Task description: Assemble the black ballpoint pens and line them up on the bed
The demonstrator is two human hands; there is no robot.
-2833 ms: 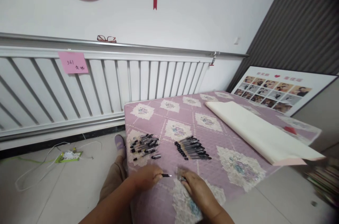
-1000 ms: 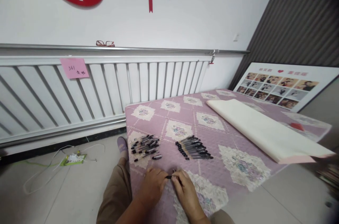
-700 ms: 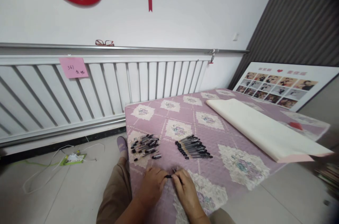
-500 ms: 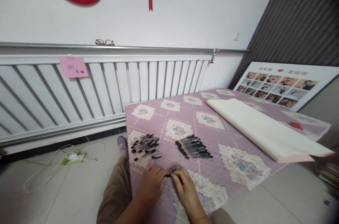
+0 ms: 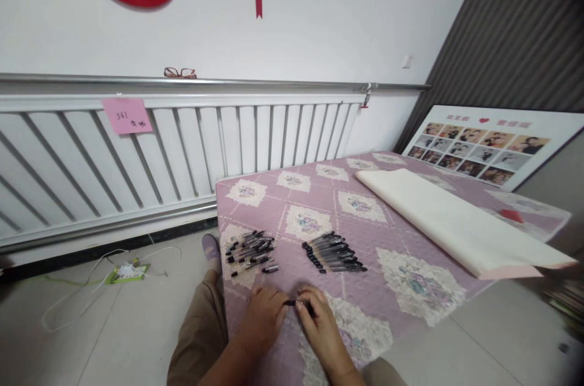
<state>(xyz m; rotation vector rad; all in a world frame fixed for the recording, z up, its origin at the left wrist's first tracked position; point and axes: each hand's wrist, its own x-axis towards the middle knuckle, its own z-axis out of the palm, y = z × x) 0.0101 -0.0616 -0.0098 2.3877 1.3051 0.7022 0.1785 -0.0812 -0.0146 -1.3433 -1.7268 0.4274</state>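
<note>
At the near edge of the quilted bench (image 5: 274, 209), the left hand (image 5: 267, 317) and right hand (image 5: 320, 326) are gripping one black pen (image 5: 291, 302) between their fingers, end to end. Judged step: pressing its parts together. The next move calls for holding both parts in line.

Probable pen (image 5: 290, 302) largely hidden by fingers (image 5: 306, 308).
</note>
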